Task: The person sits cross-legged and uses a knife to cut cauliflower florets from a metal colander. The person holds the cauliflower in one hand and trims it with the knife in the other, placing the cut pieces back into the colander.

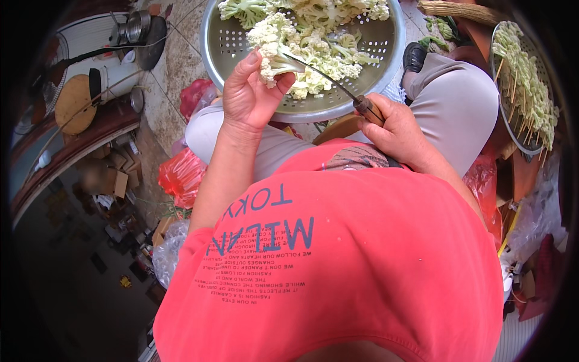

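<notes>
A cauliflower floret (275, 63) is pinched between the thumb and fingers of my left hand (251, 92). My right hand (396, 129) grips the wooden handle of a thin-bladed knife (332, 81), and the blade's far end meets the floret's stem. Whether the edge has cut in, I cannot tell. Both hands are over the near side of a perforated metal colander (289, 116). More cauliflower pieces (330, 16) lie in it, some large with thick stems, others small and loose.
At the right, an oval metal basket (520, 140) holds many skewered cauliflower pieces (527, 81). A red plastic bag (183, 176) sits by my left knee. Further left are a round wooden board (75, 105) and metal pots (138, 25). A bundled straw-coloured stalk (459, 11) lies at upper right.
</notes>
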Demonstrator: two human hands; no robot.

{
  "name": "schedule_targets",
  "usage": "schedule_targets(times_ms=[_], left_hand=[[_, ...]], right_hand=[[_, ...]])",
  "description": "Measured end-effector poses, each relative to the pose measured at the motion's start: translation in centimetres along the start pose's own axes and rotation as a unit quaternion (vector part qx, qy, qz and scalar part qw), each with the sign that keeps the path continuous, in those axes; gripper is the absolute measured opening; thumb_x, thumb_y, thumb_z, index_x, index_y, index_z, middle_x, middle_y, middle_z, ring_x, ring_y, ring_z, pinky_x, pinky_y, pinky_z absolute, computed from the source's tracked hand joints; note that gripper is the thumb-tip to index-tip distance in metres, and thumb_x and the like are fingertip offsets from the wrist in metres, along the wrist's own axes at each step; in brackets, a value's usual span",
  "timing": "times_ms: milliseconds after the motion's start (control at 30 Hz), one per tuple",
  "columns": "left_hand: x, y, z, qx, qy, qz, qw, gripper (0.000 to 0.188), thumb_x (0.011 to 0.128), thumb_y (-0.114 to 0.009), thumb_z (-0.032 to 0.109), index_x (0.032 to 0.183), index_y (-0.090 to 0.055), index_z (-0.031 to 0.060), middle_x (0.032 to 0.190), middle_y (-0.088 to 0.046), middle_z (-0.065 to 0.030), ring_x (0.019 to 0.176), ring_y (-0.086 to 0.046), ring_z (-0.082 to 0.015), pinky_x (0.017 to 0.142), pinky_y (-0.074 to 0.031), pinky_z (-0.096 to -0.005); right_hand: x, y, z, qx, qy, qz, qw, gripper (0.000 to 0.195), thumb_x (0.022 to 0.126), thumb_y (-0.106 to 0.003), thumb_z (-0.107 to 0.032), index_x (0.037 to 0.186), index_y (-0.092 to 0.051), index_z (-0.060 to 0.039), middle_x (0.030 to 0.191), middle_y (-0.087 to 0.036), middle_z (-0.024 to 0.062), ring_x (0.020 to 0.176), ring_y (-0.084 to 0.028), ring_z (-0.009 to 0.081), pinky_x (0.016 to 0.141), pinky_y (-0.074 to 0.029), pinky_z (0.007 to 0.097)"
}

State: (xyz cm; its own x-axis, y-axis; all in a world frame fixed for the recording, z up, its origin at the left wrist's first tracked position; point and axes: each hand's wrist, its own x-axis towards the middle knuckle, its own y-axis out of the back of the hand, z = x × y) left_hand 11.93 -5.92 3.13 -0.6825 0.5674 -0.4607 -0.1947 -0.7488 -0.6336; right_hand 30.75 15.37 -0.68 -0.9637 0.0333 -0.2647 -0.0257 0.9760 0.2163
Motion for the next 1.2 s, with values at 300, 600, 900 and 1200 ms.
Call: schedule_targets(times_ms=[300,600,900,1200], left_hand=[[0.6,0.8,0.6,-0.105,0.014,-0.029,0.994,0.040,0.092,-0.072,0.029,0.121,-0.063,0.0019,0.113,-0.069,-0.0126,0.100,-0.068,-0.0278,0.088,-0.059,-0.0465],[0.1,-2.2,0.1,-0.032,0.013,0.044,0.998,0.034,0.089,-0.077,0.032,0.113,-0.064,0.0117,0.103,-0.071,-0.0036,0.084,-0.069,-0.0182,0.069,-0.064,-0.0358],[-0.1,-2.3,0.4,-0.041,0.025,0.046,0.998,0.024,0.094,-0.070,0.025,0.111,-0.062,0.0104,0.094,-0.068,-0.0026,0.080,-0.068,-0.0151,0.067,-0.063,-0.0336],[-0.1,-1.5,0.2,-0.089,0.073,-0.018,0.993,0.038,0.088,-0.064,0.032,0.116,-0.061,0.0083,0.095,-0.069,-0.0020,0.073,-0.063,-0.0145,0.064,-0.054,-0.0342]], right_hand=[[-0.2,0.0,0.4,0.052,0.009,-0.021,0.998,0.017,0.085,-0.068,-0.009,0.101,-0.062,-0.0058,0.081,-0.060,0.0017,0.076,-0.054,0.0115,0.072,-0.047,0.0283],[-0.2,-0.2,0.3,-0.005,0.036,0.016,0.999,0.016,0.086,-0.067,-0.010,0.100,-0.061,-0.0054,0.077,-0.059,0.0056,0.070,-0.056,0.0143,0.068,-0.048,0.0304],[-0.2,-0.1,0.3,-0.030,0.028,0.050,0.998,0.018,0.087,-0.066,-0.010,0.103,-0.060,-0.0049,0.076,-0.060,0.0088,0.068,-0.056,0.0176,0.067,-0.048,0.0319],[-0.3,-0.1,-0.1,-0.033,0.036,0.053,0.997,0.020,0.086,-0.066,-0.010,0.104,-0.060,-0.0059,0.075,-0.059,0.0096,0.067,-0.057,0.0211,0.066,-0.049,0.0333]])
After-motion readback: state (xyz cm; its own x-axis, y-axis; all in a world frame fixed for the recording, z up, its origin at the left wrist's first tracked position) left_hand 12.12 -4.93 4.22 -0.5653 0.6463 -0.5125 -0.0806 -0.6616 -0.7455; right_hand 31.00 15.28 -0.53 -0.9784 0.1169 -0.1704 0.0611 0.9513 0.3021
